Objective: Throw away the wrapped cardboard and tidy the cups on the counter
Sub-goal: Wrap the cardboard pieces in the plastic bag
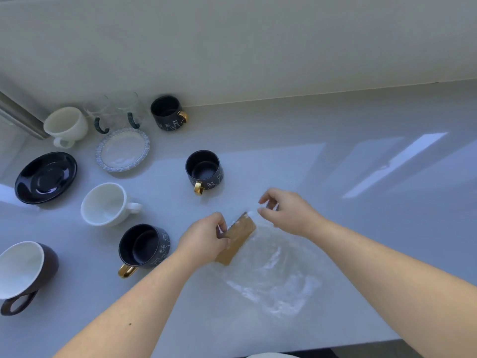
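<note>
The pale counter (335,156) fills most of the frame, cups and saucers crowding its left half. Lower centre lies a crinkled sheet of clear plastic wrap (271,275), spread loose on the surface and trailing up to the cardboard (236,240), a narrow tan strip set on a diagonal at mid-frame. It looks stiff and flat, one end still veiled by film.

The left hand (204,239) is closed around the strip's left side, thumb and fingers clamping it. The right hand (286,210) pinches the film at the strip's upper end, fingertips together on the plastic.

To do this well, I judge both should gather the loose wrap against the cardboard into one bundle before lifting, so nothing trails across the cups. The nearest risks are the dark mug with a gold handle (144,248) at lower left and another like it (204,170) just above the hands.
</note>
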